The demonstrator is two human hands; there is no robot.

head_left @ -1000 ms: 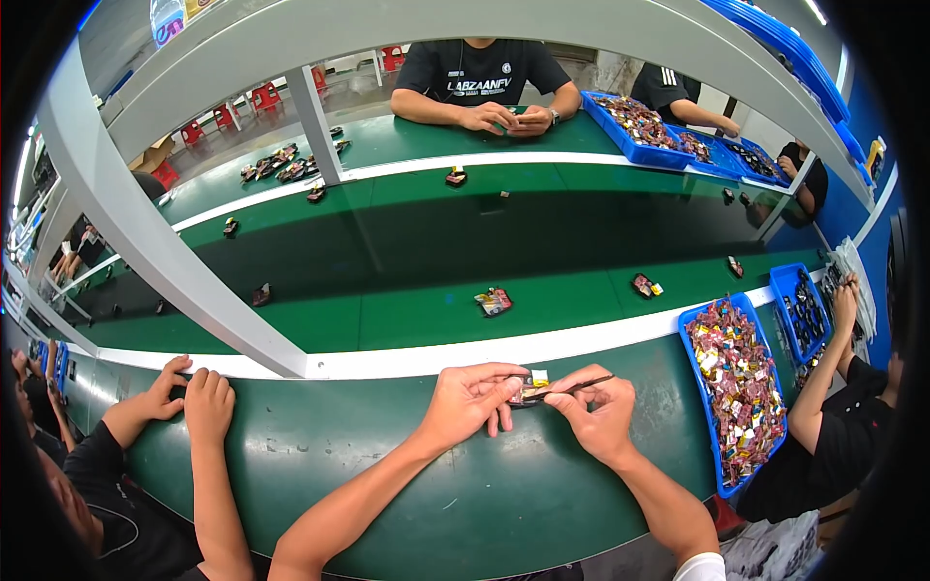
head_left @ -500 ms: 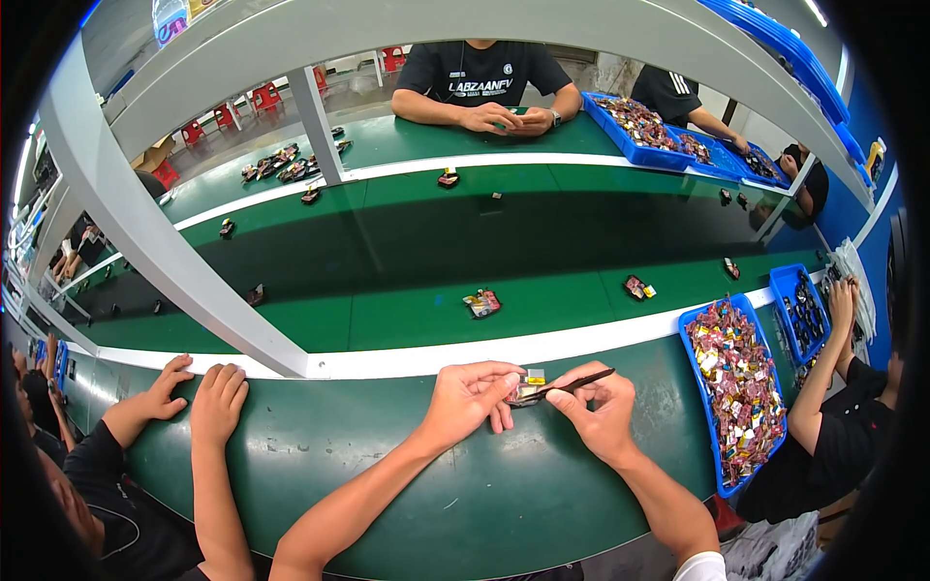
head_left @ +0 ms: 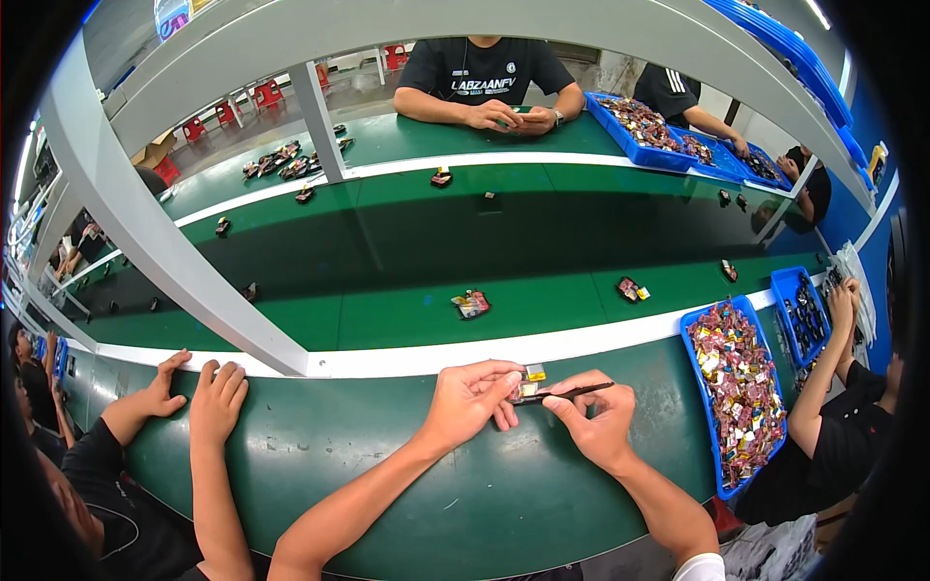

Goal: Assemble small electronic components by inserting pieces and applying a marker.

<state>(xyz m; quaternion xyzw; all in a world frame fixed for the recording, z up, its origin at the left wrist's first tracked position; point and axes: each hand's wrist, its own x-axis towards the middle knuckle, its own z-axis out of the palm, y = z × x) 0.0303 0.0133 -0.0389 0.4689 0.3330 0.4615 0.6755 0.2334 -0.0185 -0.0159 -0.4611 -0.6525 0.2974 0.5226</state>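
Observation:
My left hand (head_left: 470, 402) is closed, pinching a small electronic part (head_left: 529, 384) with a yellow-and-silver piece on it, just above the green worktop (head_left: 436, 504). My right hand (head_left: 603, 421) grips a slim black tweezers-like tool (head_left: 581, 391) between thumb and fingers. The tool lies nearly level, its left end against the lower side of the part. Fingers hide some of the part, and its exact kind is too small to make out.
A blue tray (head_left: 719, 481) heaped with small pink, yellow and silver parts stands to my right, before a smaller blue tray (head_left: 800, 320). Beyond a white rail (head_left: 436, 362), a green conveyor belt (head_left: 387, 320) carries scattered parts. A grey post (head_left: 165, 232) rises at left. Co-workers sit on several sides.
The black tool has tipped from slanting to nearly level, my right hand shifting only slightly. Parts on the near and far belt have slid a little to the left.

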